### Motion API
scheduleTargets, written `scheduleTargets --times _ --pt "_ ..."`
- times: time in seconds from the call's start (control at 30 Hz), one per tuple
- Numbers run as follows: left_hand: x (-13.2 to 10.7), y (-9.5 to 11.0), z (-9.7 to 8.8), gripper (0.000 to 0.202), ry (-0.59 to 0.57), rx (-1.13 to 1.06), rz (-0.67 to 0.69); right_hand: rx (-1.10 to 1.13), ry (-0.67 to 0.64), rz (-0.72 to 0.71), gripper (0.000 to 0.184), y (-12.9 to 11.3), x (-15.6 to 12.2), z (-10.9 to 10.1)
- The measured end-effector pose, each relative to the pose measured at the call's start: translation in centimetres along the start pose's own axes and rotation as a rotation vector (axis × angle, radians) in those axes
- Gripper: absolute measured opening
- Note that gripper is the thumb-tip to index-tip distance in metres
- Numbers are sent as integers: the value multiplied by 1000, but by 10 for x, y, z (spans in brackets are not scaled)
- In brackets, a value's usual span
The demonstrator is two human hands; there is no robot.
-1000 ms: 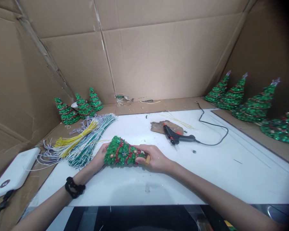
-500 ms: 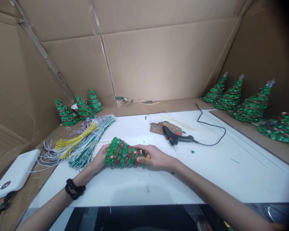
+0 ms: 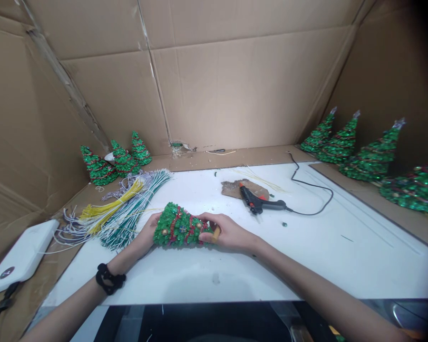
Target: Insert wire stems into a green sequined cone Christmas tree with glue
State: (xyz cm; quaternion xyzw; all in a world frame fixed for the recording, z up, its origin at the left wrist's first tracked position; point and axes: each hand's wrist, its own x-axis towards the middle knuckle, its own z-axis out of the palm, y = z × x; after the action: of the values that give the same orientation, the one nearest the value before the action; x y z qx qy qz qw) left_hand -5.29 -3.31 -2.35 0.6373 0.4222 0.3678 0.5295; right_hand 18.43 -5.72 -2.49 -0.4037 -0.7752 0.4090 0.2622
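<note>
A small green sequined Christmas tree with red garland lies on its side on the white table, held between both hands. My left hand cups its wide base end from the left. My right hand wraps around its narrow end, where a short wooden stub pokes out between the fingers. Both hands are closed on the tree.
A black glue gun rests on a cardboard scrap with its cord trailing right. Bundled yellow, green and white wires lie left. Finished trees stand at back left and along the right. A white box sits far left. Cardboard walls surround the table.
The hands and tree have barely shifted; the tree has turned slightly in my grip.
</note>
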Motion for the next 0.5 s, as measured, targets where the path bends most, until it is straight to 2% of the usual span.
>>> scheduleTargets --times 0.27,0.5 --pt "-2 4 -1 33 -16 38 48 60 -33 -5 45 4 -1 -1" --pt "0 -5 -3 30 -2 42 35 87 -50 -14 46 2 -1 -3"
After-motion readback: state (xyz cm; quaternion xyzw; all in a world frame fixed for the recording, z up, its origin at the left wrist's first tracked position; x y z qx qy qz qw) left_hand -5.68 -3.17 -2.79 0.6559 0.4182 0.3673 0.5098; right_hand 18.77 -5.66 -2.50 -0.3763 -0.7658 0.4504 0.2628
